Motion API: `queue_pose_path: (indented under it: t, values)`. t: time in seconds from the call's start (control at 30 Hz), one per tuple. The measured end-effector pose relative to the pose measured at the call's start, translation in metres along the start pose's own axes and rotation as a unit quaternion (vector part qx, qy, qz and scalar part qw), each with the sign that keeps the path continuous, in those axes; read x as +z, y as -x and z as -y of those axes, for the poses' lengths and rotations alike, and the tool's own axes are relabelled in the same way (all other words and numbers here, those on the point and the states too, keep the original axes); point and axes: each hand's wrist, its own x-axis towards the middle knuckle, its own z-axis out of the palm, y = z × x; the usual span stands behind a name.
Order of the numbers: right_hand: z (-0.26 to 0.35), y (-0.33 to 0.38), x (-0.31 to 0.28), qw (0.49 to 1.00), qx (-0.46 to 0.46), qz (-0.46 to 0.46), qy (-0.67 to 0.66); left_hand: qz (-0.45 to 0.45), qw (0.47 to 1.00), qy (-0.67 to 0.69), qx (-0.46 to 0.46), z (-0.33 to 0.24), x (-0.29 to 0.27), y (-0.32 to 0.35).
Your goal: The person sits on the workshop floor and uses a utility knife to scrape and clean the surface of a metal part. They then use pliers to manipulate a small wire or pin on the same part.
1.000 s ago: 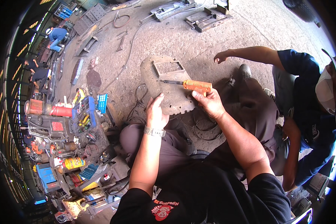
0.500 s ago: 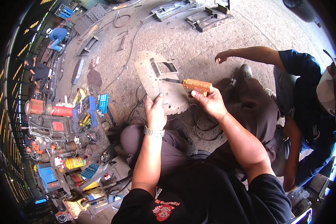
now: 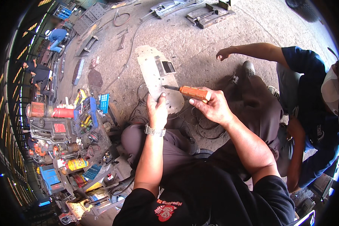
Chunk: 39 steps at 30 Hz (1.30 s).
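Note:
My left hand grips the lower edge of a flat, grey-tan metal plate, thumb on its face. The plate has a rounded top, a rectangular cutout on its right side and several small holes. Closed around a chunky orange handle, my right hand holds an orange-handled tool with a narrow dark shaft. The shaft points left, its tip at the plate's face just above my left thumb; whether it touches I cannot tell. My fingers hide the plate's lower edge.
A person in a dark blue shirt sits close on the right, one arm stretched out. At left, a cluttered bench carries a blue tool case and a yellow bottle. Cables coil beneath the plate. Metal frames lie farther off.
The plate has turned in my left hand and looks narrower now. My right hand has brought the tool slightly left and down, with its handle turned.

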Motion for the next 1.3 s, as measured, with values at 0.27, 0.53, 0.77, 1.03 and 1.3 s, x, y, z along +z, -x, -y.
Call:
queue_pose_path:
  t: [0.27,0.53,0.77,1.03,1.3]
  values:
    - [0.000,0.001,-0.001,0.999,-0.001,0.017,0.031,0.015,1.000,-0.008,-0.018,-0.012,0.007,0.005]
    - [0.002,0.000,0.002,0.999,-0.019,0.011,0.030,0.030,0.999,-0.008,-0.017,-0.015,0.007,0.004]
    - [0.004,0.000,0.001,0.998,-0.010,0.016,0.061,0.021,0.998,-0.037,-0.037,-0.012,0.006,0.004]
    - [0.019,-0.001,-0.002,0.997,0.008,0.034,0.064,0.039,0.994,-0.104,0.025,-0.003,-0.001,0.004]
    - [0.025,-0.002,-0.006,0.996,0.013,0.036,0.077,0.021,0.988,-0.140,0.056,-0.001,-0.001,0.001]
